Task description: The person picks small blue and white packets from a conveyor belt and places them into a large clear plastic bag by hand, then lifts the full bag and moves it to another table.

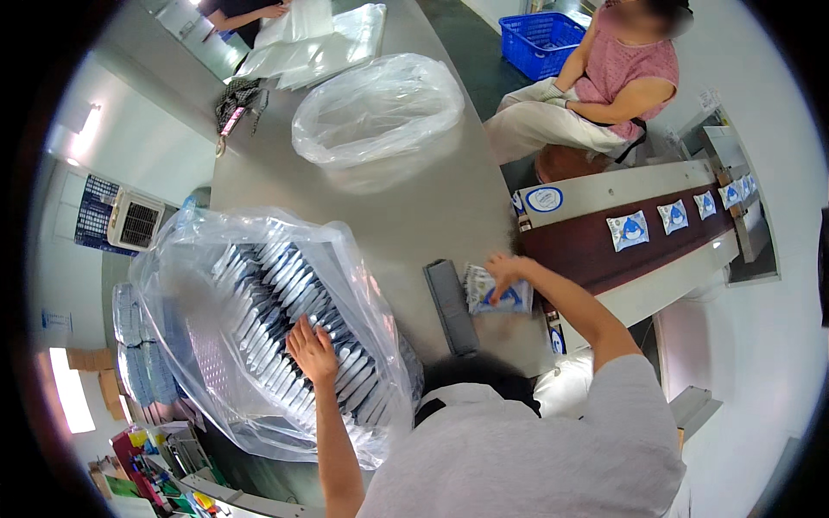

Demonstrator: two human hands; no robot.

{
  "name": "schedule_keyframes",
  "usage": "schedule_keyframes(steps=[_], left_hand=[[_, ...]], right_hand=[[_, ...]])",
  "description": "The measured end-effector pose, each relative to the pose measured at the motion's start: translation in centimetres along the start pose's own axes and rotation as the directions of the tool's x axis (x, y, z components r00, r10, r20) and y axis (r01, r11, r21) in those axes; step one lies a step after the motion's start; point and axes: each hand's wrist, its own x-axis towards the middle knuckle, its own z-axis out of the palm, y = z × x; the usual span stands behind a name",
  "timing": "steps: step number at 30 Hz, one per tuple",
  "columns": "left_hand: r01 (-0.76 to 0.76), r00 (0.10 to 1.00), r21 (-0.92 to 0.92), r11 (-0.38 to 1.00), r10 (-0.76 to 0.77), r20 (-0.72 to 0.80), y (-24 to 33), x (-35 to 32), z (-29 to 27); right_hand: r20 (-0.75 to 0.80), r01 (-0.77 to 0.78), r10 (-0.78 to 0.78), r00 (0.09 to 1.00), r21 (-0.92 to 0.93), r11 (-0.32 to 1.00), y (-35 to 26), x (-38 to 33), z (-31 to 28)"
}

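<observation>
Inside a large clear plastic bag (pixel 350 259), blue-and-white packets (pixel 289 276) stand on edge in tight rows. My left hand (pixel 313 350) rests on these rows with its fingers stretched out, holding nothing that I can see. At the table's right edge, my right hand (pixel 505 272) reaches over a small group of pillow-shaped packets (pixel 515 300). Its fingers are apart and touch or hover just above them; I cannot tell which. A dark grey bar-shaped block (pixel 451 306) lies just left of those packets.
A brown conveyor belt (pixel 587 259) at the right carries several spaced packets (pixel 628 231). An opened clear bag (pixel 377 108) and stacked plastic sheets (pixel 345 43) lie farther up the metal table (pixel 406 203). A person (pixel 626 82) sits beyond the conveyor near a blue crate (pixel 540 47).
</observation>
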Motion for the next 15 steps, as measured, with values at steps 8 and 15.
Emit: schedule_keyframes(steps=[8,15], left_hand=[[0.048,0.999,-0.034,0.998,-0.048,0.003,0.0,-0.3,-0.1],[0.014,0.999,-0.174,0.985,-0.022,-0.043,1.1,-0.9,-1.2]], right_hand=[[-0.568,-0.258,0.146,0.81,-0.121,0.959,-6.3,-9.7,13.5],[-0.698,0.652,0.258,0.668,0.716,0.25,-11.2,-10.4,1.1]])
